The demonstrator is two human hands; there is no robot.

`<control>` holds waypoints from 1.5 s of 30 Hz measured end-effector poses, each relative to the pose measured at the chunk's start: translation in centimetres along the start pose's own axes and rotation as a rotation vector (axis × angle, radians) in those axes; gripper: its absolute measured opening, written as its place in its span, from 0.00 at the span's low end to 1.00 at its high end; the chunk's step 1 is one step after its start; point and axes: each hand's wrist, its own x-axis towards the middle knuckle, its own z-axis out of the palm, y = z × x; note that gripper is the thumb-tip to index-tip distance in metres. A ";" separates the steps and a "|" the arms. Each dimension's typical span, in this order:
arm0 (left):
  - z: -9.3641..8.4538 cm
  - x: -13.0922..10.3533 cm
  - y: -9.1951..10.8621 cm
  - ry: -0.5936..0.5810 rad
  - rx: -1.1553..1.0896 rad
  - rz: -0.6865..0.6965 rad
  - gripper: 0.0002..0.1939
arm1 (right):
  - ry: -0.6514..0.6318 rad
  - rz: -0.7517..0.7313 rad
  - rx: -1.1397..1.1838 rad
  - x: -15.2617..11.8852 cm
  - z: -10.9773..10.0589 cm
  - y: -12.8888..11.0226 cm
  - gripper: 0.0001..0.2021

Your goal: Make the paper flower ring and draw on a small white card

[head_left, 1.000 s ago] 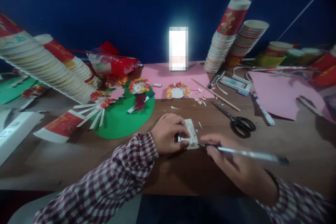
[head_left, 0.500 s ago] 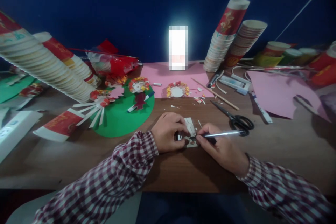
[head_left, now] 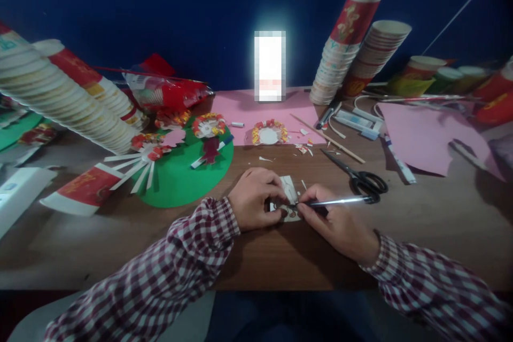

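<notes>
A small white paper piece (head_left: 289,187) with dark drawn lines and a brownish round mark lies flat on the wooden table. My left hand (head_left: 256,199) holds it down, fingers curled over its left side and thumb near its lower edge. That hand covers part of the drawing. In a writing grip, my right hand (head_left: 336,223) is closed around a pen (head_left: 344,201) with a shiny barrel. Its tip meets the paper or hovers just over it; I cannot tell which. Black-handled scissors (head_left: 366,183) lie just beyond my right hand.
On the left is a green paper disc (head_left: 180,195) bearing paper-flower crafts. Tall stacks of paper cups (head_left: 334,72) lean at both sides. Pink paper (head_left: 236,99) lies at the back with a flower ring (head_left: 269,133). A wooden stick (head_left: 340,147) and a marker (head_left: 399,160) lie right.
The camera view has shifted slightly. Both hands stay at the paper, with the pen in almost the same place; its tip may have moved a little.
</notes>
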 end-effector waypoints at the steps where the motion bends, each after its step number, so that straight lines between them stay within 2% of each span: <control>1: 0.0 0.0 0.0 -0.005 0.001 -0.002 0.09 | 0.001 0.001 -0.002 0.0 0.0 0.0 0.05; 45: 0.1 0.0 -0.1 0.011 -0.015 0.020 0.08 | -0.084 0.040 0.056 -0.1 -0.1 0.1 0.05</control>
